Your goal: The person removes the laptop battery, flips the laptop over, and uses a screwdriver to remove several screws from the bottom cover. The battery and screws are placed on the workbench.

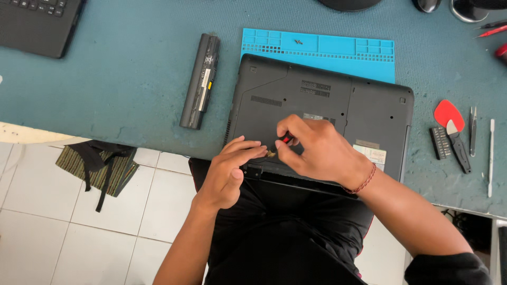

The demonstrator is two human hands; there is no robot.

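**At the laptop's near edge: small parts, easy to lose**

On the teal workbench (132, 79) an upturned black laptop (338, 105) lies with its far side overlapping a blue silicone repair mat (327, 50). Left of the laptop, well apart, lies its long black battery (200, 82); to the right of the laptop sit a bit holder (439, 142), a red pick (448, 112), tweezers (473, 129) and a spudger (491, 155).

The right hand (322, 153) is closed around a small red-and-black screwdriver (285, 139), its tip at the laptop's near edge. The left hand (229, 174) rests beside it, fingertips together at a tiny brass-coloured part (271, 154); whether they actually pinch it cannot be told.

Judging from this, the main risk is the tiny part slipping free: the laptop's near edge overhangs the person's lap and the tiled floor (53, 221), so anything dropped would fall off the bench, not onto the mat. A tilted driver could also cam out and chew the screw head or scratch the casing. One loose screw (299, 41) on the mat could roll if the laptop is nudged.
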